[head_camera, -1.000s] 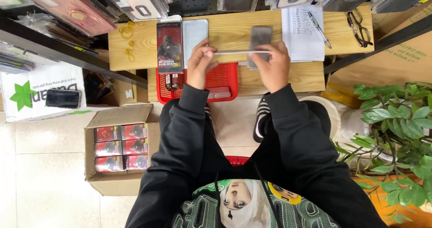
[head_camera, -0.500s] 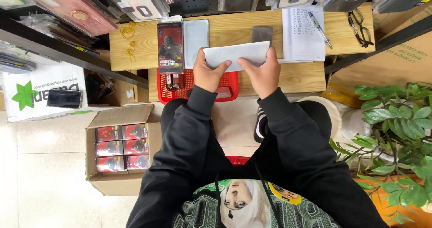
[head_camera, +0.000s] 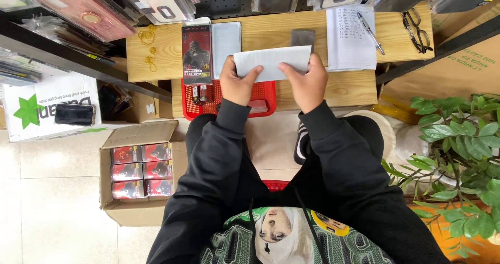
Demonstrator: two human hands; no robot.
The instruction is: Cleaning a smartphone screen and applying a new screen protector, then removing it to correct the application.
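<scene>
While seated at a low wooden bench (head_camera: pixel 156 60), a person in black sleeves works with both hands raised over it.

Left hand: the left hand (head_camera: pixel 237 84) curls around the left end of a white envelope-like sheet (head_camera: pixel 272 62), thumb laid on its near face, fingers hidden behind it.

Right hand: the right hand (head_camera: pixel 308 84) mirrors it at the right end, thumb on the near face, fingers wrapped behind; both grips are closed on the sheet.

Sheet: one, held flat and level between the two hands, just above the bench and over the far edge of a red basket (head_camera: pixel 265 94).

Bench top, counted: one dark printed box (head_camera: pixel 197 53) and one grey flat panel (head_camera: pixel 226 40) lie left of the sheet; one small dark rectangle (head_camera: pixel 302 37) sits just beyond it; one notepad (head_camera: pixel 350 37) with one pen (head_camera: pixel 370 32) on it lies to the right, and one pair of glasses (head_camera: pixel 416 32) farther right.

Floor, left: one open cardboard carton (head_camera: pixel 138 178) holds six red boxes in view, two across and three deep.

Right edge: a leafy green plant (head_camera: pixel 458 144).
</scene>
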